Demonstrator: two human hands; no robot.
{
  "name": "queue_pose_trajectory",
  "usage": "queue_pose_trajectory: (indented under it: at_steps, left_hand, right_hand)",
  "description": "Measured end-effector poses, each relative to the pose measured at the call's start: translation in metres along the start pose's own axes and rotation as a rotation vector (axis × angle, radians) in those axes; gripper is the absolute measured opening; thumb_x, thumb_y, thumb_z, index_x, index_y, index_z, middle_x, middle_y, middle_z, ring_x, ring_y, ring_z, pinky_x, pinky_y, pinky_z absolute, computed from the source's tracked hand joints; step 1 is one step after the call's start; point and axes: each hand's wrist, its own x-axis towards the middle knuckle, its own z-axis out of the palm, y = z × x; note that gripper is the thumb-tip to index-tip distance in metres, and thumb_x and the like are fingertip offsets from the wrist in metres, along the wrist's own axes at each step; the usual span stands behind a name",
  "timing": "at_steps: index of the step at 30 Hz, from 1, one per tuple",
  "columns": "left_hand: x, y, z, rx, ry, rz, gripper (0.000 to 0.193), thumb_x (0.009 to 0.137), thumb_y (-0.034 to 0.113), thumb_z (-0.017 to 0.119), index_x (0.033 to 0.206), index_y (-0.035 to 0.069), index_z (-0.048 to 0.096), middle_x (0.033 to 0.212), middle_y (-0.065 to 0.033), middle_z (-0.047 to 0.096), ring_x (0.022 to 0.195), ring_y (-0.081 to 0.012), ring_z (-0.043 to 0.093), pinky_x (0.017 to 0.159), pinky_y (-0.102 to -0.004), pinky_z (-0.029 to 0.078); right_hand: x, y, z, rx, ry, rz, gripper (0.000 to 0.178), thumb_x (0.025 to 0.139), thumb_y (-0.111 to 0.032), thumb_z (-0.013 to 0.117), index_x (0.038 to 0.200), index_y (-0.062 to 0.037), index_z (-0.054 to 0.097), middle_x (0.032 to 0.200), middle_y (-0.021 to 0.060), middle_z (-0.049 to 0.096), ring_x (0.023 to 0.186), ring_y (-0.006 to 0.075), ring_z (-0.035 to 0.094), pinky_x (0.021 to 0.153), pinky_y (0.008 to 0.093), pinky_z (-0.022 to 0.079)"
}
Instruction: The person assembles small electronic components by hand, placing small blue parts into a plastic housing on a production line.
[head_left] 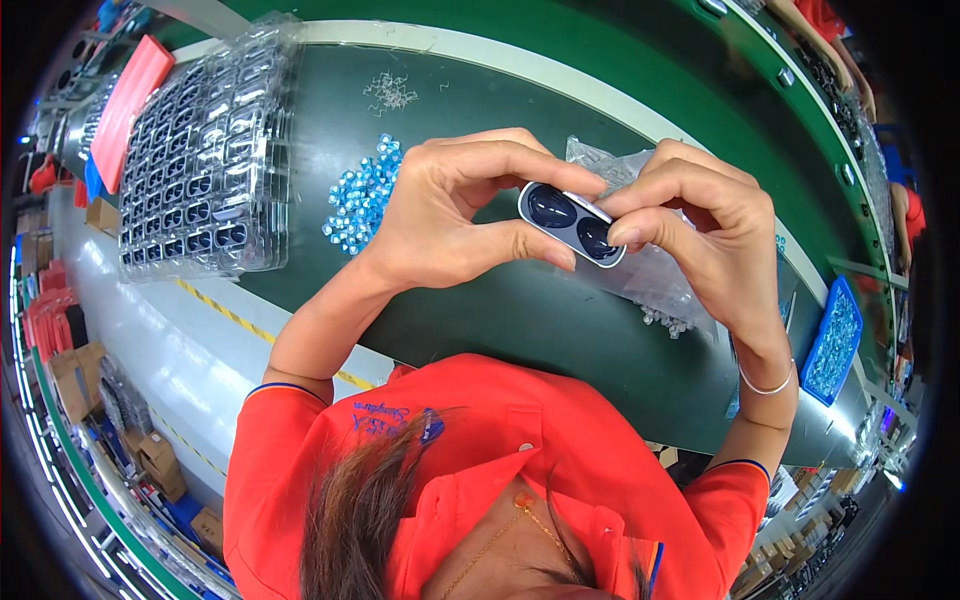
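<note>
Between my two hands, above the dark green table, is a small oval case (pixel 569 222) with a pale rim and a glossy dark inner face with two rounded hollows. It looks like part of an earbud charging case. My left hand (pixel 440 205) is closed on it, thumb along the near side and fingers along the far side. The thumb and fingers of my right hand (pixel 708 220) pinch its right end. Whether a tiny part sits in the right fingertips is hidden. Behind and below the right hand lies a clear plastic bag (pixel 655 278).
Stacked clear trays of dark cases (pixel 200 160) stand at the left. Small blue and white pieces (pixel 358 200) are heaped near my left hand, with thin wire-like bits (pixel 390 92) beyond. A blue tray (pixel 833 345) sits at the right. Another person's arm (pixel 825 40) shows at the upper right.
</note>
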Motion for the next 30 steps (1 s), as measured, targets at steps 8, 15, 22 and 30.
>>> queue_pose_trajectory:
  at_steps: [8, 15, 22, 30]
  left_hand:
    - [0.002, -0.004, -0.001, 0.129, 0.006, 0.045, 0.05, 0.066, -0.009, 0.085, 0.114, -0.009, 0.068, 0.101, -0.0178, 0.069, 0.091, -0.0209, 0.068, 0.078, -0.0307, 0.057]
    - [0.004, -0.007, -0.002, 0.107, 0.006, -0.026, 0.044, 0.07, -0.009, 0.083, 0.112, -0.001, 0.072, 0.104, -0.0108, 0.07, 0.095, -0.0178, 0.068, 0.087, -0.0311, 0.057]
    - [0.027, -0.014, 0.003, -0.023, 0.105, -0.13, 0.042, 0.076, -0.007, 0.08, 0.116, -0.004, 0.068, 0.107, -0.0105, 0.07, 0.096, -0.0159, 0.068, 0.088, -0.0308, 0.056]
    - [0.202, -0.1, -0.083, 0.582, 0.294, -0.008, 0.039, 0.075, 0.013, 0.085, 0.108, -0.002, 0.069, 0.095, -0.0095, 0.074, 0.087, -0.0144, 0.07, 0.08, -0.0277, 0.055]
  right_hand:
    - [-0.003, 0.011, 0.008, -0.203, 0.079, -0.154, 0.011, 0.079, 0.007, 0.074, 0.089, 0.0041, 0.073, 0.083, 0.0082, 0.065, 0.073, 0.0132, 0.06, 0.062, 0.0244, 0.051]
    - [-0.006, 0.019, 0.014, -0.287, 0.157, -0.205, 0.01, 0.08, 0.004, 0.075, 0.09, 0.0008, 0.072, 0.082, 0.0074, 0.064, 0.071, 0.0143, 0.061, 0.061, 0.0264, 0.049]
    - [-0.005, 0.019, -0.009, -0.206, 0.163, -0.12, 0.011, 0.087, 0.001, 0.069, 0.097, 0.0027, 0.071, 0.087, 0.0075, 0.063, 0.077, 0.0135, 0.06, 0.07, 0.0263, 0.05]
    - [-0.025, 0.05, -0.032, -1.033, -0.174, -0.121, 0.011, 0.083, 0.003, 0.057, 0.092, 0.0074, 0.063, 0.091, 0.0232, 0.063, 0.091, 0.0328, 0.066, 0.074, 0.0408, 0.053]
